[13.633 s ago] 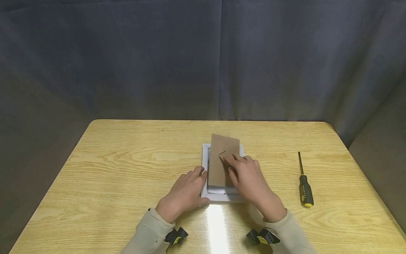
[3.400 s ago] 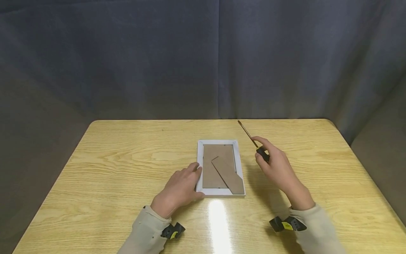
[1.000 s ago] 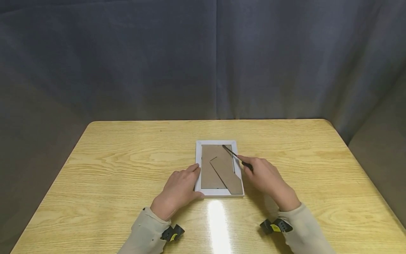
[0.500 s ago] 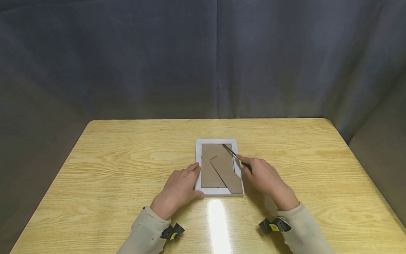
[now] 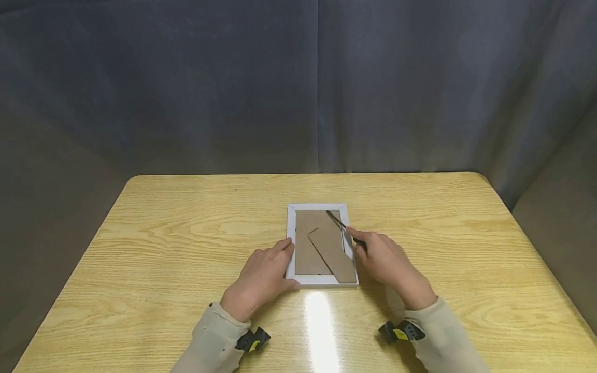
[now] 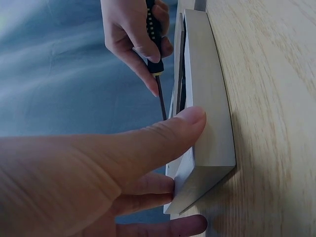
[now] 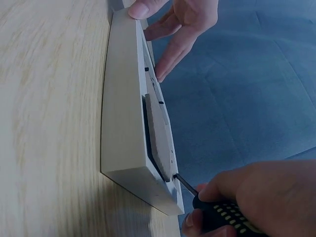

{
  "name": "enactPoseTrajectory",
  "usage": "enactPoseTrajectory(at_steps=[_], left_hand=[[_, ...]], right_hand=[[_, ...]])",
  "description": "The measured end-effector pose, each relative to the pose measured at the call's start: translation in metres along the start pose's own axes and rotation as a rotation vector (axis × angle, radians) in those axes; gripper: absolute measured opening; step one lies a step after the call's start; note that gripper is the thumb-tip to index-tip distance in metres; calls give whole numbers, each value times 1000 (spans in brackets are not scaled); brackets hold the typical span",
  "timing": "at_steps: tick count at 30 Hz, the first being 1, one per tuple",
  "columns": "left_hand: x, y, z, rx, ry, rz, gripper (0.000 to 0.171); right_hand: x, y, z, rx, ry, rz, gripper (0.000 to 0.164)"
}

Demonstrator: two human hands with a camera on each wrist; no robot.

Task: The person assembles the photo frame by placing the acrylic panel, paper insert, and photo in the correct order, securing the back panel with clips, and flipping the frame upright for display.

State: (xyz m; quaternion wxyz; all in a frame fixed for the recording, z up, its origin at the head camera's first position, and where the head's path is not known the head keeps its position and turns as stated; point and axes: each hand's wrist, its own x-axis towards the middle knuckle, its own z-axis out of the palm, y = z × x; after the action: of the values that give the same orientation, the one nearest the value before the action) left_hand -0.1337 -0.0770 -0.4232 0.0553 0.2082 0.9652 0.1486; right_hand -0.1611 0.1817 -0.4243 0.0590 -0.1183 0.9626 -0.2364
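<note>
A white picture frame lies face down on the table, its brown backing board seated inside, with the easel leg slanting over the lower right corner. My left hand grips the frame's left side near the lower corner, thumb on the near side and fingers beyond. In my right hand is a flat screwdriver, held by its black handle with the index finger stretched along it. Its tip touches the board's far edge near the frame's inner rim, by a small dark tab.
The wood-grain table spreads around the frame on all sides. Dark grey curtains hang behind and beside it. A bright light reflection falls on the tabletop in front of the frame.
Earlier the right hand held the backing board over the frame while the screwdriver lay at right. The screwdriver was then picked up and brought to the far edge; the last second shows almost no movement.
</note>
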Motion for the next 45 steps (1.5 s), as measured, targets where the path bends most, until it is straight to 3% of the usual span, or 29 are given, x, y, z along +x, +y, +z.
enactPoseTrajectory(at_steps=[45], left_hand=[[1, 0, 0, -5, 3, 6, 82]], right_hand=[[0, -3, 2, -3, -34, 18, 50]])
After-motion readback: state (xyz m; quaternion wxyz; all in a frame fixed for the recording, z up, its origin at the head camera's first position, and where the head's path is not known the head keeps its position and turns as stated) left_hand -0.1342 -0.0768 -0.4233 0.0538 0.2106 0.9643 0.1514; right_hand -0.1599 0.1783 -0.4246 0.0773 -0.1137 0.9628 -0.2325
